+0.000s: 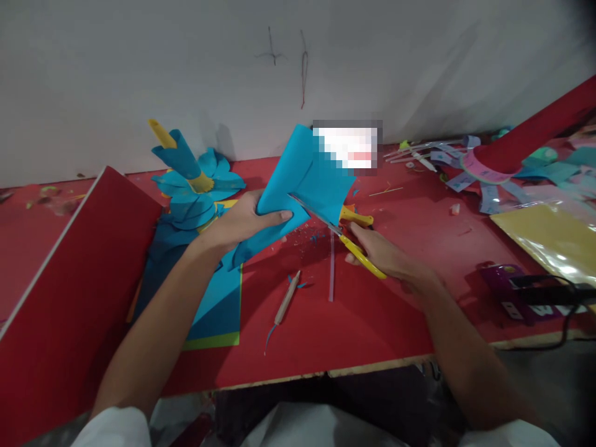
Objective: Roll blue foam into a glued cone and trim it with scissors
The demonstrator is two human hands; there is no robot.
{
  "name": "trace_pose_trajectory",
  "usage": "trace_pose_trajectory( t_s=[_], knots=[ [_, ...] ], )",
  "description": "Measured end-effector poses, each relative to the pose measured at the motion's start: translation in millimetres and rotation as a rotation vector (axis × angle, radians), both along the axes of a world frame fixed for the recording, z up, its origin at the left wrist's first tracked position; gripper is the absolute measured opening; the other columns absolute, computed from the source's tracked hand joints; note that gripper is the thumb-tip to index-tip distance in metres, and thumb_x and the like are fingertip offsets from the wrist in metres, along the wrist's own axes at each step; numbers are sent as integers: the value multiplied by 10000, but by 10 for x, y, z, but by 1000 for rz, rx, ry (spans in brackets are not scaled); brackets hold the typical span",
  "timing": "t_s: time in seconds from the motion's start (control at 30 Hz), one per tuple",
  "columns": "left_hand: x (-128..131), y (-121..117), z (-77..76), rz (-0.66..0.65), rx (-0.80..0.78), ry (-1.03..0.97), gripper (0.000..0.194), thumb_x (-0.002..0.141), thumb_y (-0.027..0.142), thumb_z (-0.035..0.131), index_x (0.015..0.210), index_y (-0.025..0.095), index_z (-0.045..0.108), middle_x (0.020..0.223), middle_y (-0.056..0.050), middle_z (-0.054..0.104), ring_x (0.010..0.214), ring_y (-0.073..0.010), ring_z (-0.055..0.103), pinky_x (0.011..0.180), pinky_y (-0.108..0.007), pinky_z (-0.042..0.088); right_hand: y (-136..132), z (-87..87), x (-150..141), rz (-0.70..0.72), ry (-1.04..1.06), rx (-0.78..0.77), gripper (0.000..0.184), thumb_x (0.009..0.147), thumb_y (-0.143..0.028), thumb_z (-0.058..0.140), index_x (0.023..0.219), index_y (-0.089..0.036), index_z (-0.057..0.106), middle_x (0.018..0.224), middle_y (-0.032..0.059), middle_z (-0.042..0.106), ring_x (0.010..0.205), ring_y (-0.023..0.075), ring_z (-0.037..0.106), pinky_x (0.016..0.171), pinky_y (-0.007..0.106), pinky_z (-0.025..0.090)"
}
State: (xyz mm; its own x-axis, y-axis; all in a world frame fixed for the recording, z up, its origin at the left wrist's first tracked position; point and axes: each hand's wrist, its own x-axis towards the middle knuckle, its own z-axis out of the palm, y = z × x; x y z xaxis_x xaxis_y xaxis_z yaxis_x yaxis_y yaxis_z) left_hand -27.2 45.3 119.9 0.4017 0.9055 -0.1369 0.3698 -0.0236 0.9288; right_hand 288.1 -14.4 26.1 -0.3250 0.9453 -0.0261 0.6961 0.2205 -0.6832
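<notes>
Head view: pale-handled tool [287, 299] lies near scissors [359, 252].

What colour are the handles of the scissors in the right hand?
Yellow plastic-looking scissor handles; they show best in the head view.

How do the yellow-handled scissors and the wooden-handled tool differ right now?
The yellow-handled scissors are in the right hand, blades at the blue sheet; the wooden-handled tool lies on the red table. The scissors have two yellow handles, the tool a single pale wooden one. Both are slim.
</notes>
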Motion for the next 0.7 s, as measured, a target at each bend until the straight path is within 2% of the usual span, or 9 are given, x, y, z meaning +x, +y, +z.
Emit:
trace_pose_trajectory(
  t_s=[0.13,0.23,0.33,0.5,0.7],
  knots=[
    [-4,20,-60,-40,19,14,537,806,558,846,1236,246,766,1250,-68,801,1132,-302,768,936,-390,659,14,111,-48,21,-38,-56,328,840,-457,751,980,-250,539,999,81,718,873,262,679,716,342,511],
    [-7,20,-76,-55,12,11,551,801,577,844,1244,257,768,1254,-60,801,1154,-304,759,956,-400,653,32,160,-65,30,-70,-61,335,842,-464,731,942,-240,503,952,85,710,853,268,676,703,339,480],
    [-12,8,-58,-43,-9,14,581,790,571,855,1268,256,759,1266,-65,796,1159,-311,756,950,-407,653,41,161,-65,22,-79,-51,326,840,-475,722,918,-241,508,883,66,695,797,259,670,673,326,447],
    [-6,-2,-29,-45,4,21,479,793,521,866,1200,280,791,1230,-55,812,1108,-304,776,906,-378,660,47,128,-67,15,-61,1,334,825,-505,727,866,-248,516,796,33,657,706,225,602,639,312,396],
    [-9,-5,-22,-40,-16,40,512,794,571,854,1190,253,787,1204,-73,814,1089,-308,775,873,-370,661,40,123,-81,-34,-47,55,434,844,-560,705,739,-249,421,659,-4,580,625,171,504,603,300,313]
  ],
)
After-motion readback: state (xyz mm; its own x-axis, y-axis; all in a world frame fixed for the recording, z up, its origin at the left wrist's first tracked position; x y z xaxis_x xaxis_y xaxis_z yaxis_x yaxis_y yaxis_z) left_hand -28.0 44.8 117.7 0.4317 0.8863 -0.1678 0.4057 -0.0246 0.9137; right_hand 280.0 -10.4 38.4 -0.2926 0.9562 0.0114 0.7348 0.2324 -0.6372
